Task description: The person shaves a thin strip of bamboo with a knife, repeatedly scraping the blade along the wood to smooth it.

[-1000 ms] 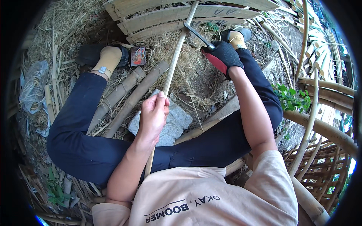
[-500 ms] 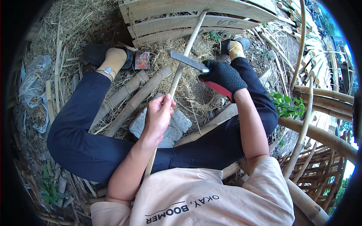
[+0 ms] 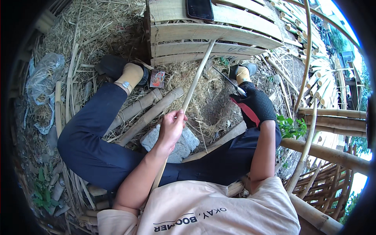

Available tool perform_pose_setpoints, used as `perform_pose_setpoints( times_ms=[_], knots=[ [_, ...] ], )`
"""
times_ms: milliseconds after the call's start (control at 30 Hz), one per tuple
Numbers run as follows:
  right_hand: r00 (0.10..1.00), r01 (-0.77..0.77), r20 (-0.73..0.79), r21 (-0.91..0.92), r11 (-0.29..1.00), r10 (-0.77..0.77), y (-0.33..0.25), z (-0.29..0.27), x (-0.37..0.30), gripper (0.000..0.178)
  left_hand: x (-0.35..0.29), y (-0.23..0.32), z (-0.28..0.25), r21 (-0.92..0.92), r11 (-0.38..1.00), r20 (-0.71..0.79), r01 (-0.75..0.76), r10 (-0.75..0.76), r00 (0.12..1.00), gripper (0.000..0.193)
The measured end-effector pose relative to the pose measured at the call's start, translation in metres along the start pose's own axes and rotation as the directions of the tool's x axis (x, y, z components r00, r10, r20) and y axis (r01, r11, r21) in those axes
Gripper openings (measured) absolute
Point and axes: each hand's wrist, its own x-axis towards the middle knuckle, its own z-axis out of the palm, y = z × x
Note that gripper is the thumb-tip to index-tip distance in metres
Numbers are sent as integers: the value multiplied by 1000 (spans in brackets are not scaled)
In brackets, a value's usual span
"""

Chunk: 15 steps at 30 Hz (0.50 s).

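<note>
The bare left hand point(image 3: 171, 129) was clamped around a pale bamboo strip point(image 3: 199, 74), thumb uppermost, and the strip ran from that fist toward one o'clock, its far end over the slatted wooden crate point(image 3: 176, 33). At seven o'clock from the fist, the near end came back to the shirt point(image 3: 219, 199). The gloved right hand point(image 3: 256, 106), between two and three o'clock from the left, was closed around a knife point(image 3: 225, 77) whose blade pointed between ten and eleven o'clock, near the strip but apart from it. The two hands stood well apart.

Good blade work here, in my judgement, called for a firm left fist well back from the cutting path, the strip braced at both ends, and the blade laid on shallowly, drawn in light, even strokes with both feet kept out of line.

The knife's handle was mostly buried in the glove, and the blade showed so thin that its cutting side could not be read. The far tip perhaps rested on a slat. The shirt's hem hid the near end; a stone point(image 3: 184, 143) at five o'clock lay partly behind the left wrist.
</note>
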Motion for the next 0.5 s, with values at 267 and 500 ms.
perform_pose_setpoints(
  times_ms=[267,500],
  knots=[
    [952,306,28,-76,949,-305,-27,25,-24,38,-2,7,-10,-37,999,-23,19,-20,1000,34],
    [961,250,113,43,967,-254,-58,56,-13,39,-1,7,-7,-112,993,17,45,-43,999,35]
  ],
)
